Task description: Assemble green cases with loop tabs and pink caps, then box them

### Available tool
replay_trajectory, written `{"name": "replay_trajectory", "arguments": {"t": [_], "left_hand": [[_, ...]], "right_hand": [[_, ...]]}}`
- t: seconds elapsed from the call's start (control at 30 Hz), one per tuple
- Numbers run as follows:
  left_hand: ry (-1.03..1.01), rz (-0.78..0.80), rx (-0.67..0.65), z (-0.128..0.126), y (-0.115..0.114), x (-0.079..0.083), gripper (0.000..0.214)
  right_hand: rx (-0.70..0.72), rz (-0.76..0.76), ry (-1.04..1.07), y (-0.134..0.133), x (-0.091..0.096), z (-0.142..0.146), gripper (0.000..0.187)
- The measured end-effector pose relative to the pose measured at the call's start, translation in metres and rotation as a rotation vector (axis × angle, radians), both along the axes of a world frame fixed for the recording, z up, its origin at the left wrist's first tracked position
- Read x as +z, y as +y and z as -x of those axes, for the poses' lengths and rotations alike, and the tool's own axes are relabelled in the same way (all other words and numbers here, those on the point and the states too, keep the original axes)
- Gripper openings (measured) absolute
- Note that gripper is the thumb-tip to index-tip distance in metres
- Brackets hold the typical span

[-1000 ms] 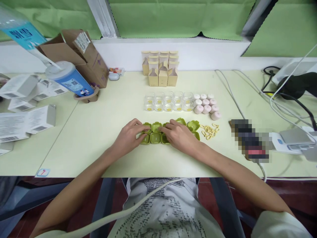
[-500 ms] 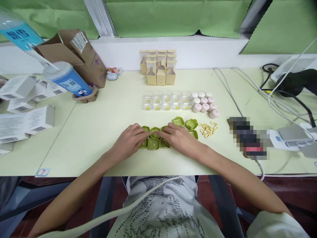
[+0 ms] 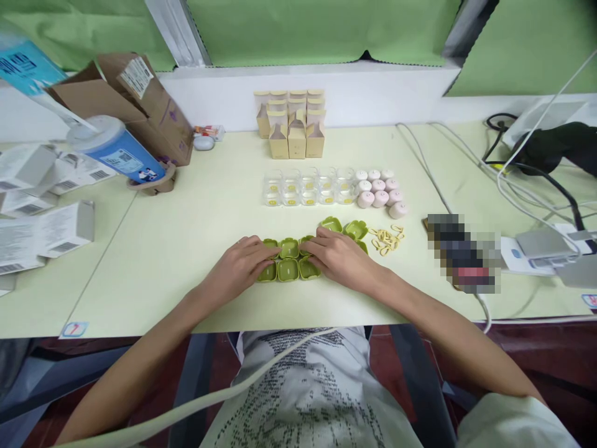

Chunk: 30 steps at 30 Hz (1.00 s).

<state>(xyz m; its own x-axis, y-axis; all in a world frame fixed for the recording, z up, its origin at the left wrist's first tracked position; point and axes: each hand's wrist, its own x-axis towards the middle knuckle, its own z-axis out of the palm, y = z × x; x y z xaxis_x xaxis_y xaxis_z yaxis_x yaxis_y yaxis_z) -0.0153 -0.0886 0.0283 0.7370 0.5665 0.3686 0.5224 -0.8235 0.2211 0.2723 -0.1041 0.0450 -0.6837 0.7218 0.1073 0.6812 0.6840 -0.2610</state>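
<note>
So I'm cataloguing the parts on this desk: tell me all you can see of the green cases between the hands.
The green cases are small olive-green shells, glossy plastic by the look, with rounded, lobed outlines. They lie hollow side up, packed in two rows near the front edge of the pale table. The left hand touches their left end. The right hand lies over the right end, with two more cases just behind it.

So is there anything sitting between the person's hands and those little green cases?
Nothing visible does. The left hand and right hand both rest directly on the green cases, fingertips touching them. The yellow loops lie apart to the right, and the clear boxes sit farther back.
</note>
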Motion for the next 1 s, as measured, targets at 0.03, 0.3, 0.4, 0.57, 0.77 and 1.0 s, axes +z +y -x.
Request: {"name": "replay_trajectory", "arguments": {"t": [0.03, 0.3, 0.4, 0.57, 0.77, 1.0], "left_hand": [[-0.002, 0.002, -0.006, 0.000, 0.000, 0.001, 0.024], [-0.010, 0.080, 0.023, 0.010, -0.003, 0.009, 0.031], [-0.032, 0.072, 0.024, 0.011, -0.005, 0.006, 0.030], [-0.034, 0.065, 0.066, 0.006, -0.007, 0.001, 0.027], [-0.022, 0.080, 0.077, 0.003, -0.005, -0.005, 0.025], [-0.098, 0.071, 0.141, 0.007, -0.023, 0.006, 0.036]], "right_hand": [[0.000, -0.004, 0.009, 0.000, 0.000, 0.000, 0.021], [-0.109, -0.027, 0.171, 0.008, 0.018, -0.052, 0.029], [-0.164, -0.014, 0.027, 0.013, 0.016, -0.065, 0.032], [-0.173, 0.025, 0.004, 0.000, 0.005, -0.055, 0.026], [-0.128, 0.008, 0.074, -0.016, 0.003, -0.046, 0.029], [-0.158, -0.130, 0.131, -0.039, 0.015, -0.048, 0.028]]}}
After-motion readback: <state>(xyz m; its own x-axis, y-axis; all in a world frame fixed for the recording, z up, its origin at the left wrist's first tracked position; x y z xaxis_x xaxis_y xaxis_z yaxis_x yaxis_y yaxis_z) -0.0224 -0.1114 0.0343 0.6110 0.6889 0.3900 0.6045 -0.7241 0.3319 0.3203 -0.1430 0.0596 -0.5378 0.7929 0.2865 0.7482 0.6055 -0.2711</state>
